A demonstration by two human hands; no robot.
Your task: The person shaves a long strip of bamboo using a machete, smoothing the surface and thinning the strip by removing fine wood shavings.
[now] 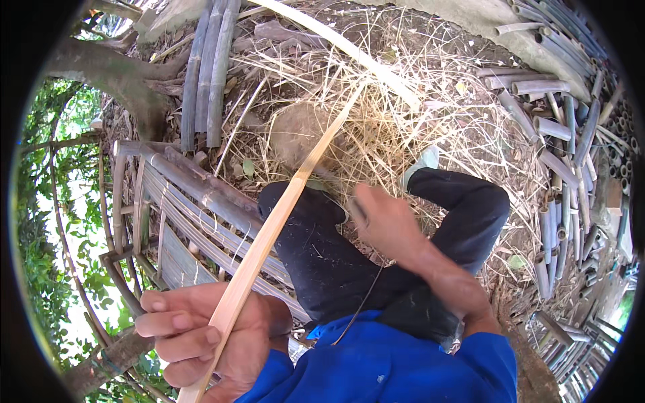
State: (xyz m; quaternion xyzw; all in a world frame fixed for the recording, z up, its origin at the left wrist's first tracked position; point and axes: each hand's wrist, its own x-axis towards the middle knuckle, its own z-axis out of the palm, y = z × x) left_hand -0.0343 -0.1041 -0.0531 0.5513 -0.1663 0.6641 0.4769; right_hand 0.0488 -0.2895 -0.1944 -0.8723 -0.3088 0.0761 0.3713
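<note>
A long, pale split-bamboo strip [267,232] slants across the view, from the lower left up toward the shavings. My left hand [188,332] is closed on its near end, the thumb side and curled fingers gripping it. Over my lap, my right hand [390,225] is curled round what looks like a knife [328,176], blurred by motion. Its thin grey blade reaches toward the middle of the strip; whether it touches the strip I cannot tell. Both of my legs, in dark trousers [329,258], are bent beneath the work.
Thin shavings [376,144] cover the ground beyond my knees, around a brown stone [295,134]. Another pale strip [349,50] lies farther off. A bamboo bench [201,195] stands at my left, grey bamboo poles [218,74] behind it. Cut bamboo pieces [554,127] are heaped at right.
</note>
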